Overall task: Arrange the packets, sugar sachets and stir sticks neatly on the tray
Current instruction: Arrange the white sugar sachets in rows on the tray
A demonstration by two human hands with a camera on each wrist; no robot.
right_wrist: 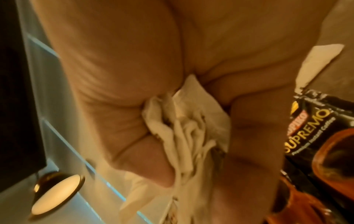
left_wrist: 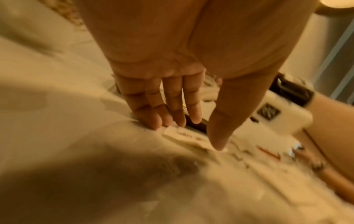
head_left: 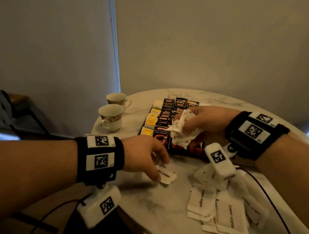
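Note:
On the round marble table (head_left: pixel 164 202) stands a dark tray (head_left: pixel 185 153) holding rows of black Kopiko coffee packets (head_left: pixel 162 133) and yellow tea bags (head_left: pixel 151 120). My right hand (head_left: pixel 183 121) hovers over the tray's near end and grips a crumpled bunch of white sachets (head_left: pixel 179 139). The right wrist view shows that bunch (right_wrist: pixel 184 128) squeezed between thumb and fingers, beside a Supremo packet (right_wrist: pixel 314 128). My left hand (head_left: pixel 162 170) reaches onto a single brown sugar sachet (head_left: pixel 168 175) lying flat in front of the tray. Straight fingertips (left_wrist: pixel 157 122) and thumb touch the ends of this sachet (left_wrist: pixel 184 134). No stir sticks are visible.
A loose pile of brown sugar sachets (head_left: pixel 217 208) lies at the table's near right. Two patterned teacups (head_left: pixel 111 117) stand left of the tray near the table edge. A dark cable (head_left: pixel 270 198) runs along the right side. Walls rise close behind the table.

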